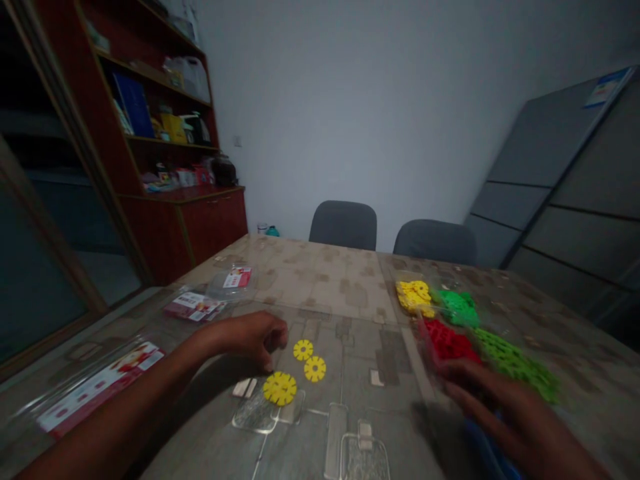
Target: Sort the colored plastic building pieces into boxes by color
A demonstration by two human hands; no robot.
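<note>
My left hand (260, 339) hovers just beyond a small pile of yellow notched discs (280, 389), its fingers curled and the thumb apart from them; nothing shows in its grip. To its right, two single yellow discs (303, 350) lie close together on the table. My right hand (495, 400), blurred, is at the near side of a clear container of red pieces (449, 340), fingers stretched forward and apart from the thumb. I see no piece between them. Something blue (493, 450) is partly hidden beneath this hand.
Behind the red pieces are containers of yellow pieces (416, 297) and green pieces (459, 308). Light green pieces (517, 360) lie at the right. Clear lids with printed labels (103, 387) rest along the left side. Two grey chairs (343, 225) stand beyond the table (310, 270).
</note>
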